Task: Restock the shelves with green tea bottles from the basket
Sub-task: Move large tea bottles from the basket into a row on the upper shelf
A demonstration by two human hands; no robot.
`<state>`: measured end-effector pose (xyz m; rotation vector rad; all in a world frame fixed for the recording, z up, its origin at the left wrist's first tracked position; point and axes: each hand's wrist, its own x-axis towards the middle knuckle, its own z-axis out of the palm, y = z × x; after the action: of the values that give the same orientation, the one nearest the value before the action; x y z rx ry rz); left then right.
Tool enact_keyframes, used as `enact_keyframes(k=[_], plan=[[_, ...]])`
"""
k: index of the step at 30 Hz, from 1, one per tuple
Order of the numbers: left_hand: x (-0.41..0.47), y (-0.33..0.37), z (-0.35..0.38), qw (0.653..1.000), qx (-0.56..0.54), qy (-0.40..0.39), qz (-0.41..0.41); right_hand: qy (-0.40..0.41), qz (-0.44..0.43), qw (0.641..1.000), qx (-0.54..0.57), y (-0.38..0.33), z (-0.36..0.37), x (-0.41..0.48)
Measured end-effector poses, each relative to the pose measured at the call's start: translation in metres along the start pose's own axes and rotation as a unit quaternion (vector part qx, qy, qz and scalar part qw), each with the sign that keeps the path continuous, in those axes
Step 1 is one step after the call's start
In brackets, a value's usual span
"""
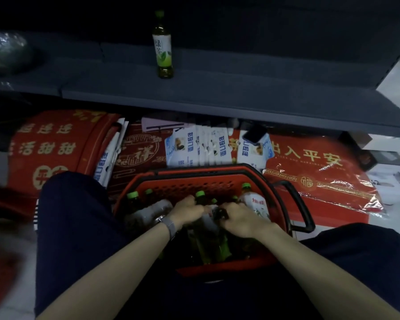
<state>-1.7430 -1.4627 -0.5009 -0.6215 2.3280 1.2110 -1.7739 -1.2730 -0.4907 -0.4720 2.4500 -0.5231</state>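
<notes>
Both hands reach into the red perforated plastic basket (183, 184) between the knees: the left hand (187, 211) seems curled round the neck of a green-capped bottle (200, 195), while the right hand (240, 218) bends over something dark, grip unclear. Beyond, one green tea bottle (163, 46) stands upright on the dark grey shelf (217, 88).

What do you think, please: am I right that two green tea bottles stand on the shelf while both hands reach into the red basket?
No: the head view shows only one green tea bottle standing on the shelf; the left hand and right hand do reach into the red basket.
</notes>
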Motion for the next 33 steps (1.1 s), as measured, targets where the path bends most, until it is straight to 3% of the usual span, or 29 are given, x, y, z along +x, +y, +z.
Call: enact_keyframes(k=[2, 6, 16, 21, 29, 33], plan=[[0.002, -0.008, 0.004, 0.998, -0.067, 0.008, -0.003, 0.0, 0.005, 1.0, 0.007, 0.002, 0.003, 0.006], [0.002, -0.021, 0.007, 0.982, -0.177, -0.06, -0.02, -0.025, 0.022, 0.999, 0.019, 0.003, 0.002, 0.017], [0.001, -0.02, 0.009, 0.989, -0.144, -0.019, -0.027, -0.03, 0.027, 0.999, 0.033, 0.004, -0.007, 0.029], [0.002, -0.019, 0.003, 0.992, -0.123, 0.013, -0.005, -0.049, 0.039, 0.99, 0.125, 0.01, -0.016, 0.03], [-0.005, 0.006, -0.028, 0.965, -0.249, 0.027, 0.083, 0.005, 0.007, 0.915, 0.404, -0.004, -0.042, 0.013], [-0.012, 0.024, -0.044, 0.945, -0.299, 0.017, 0.131, -0.112, 0.003, 0.855, 0.507, -0.01, -0.054, 0.002]])
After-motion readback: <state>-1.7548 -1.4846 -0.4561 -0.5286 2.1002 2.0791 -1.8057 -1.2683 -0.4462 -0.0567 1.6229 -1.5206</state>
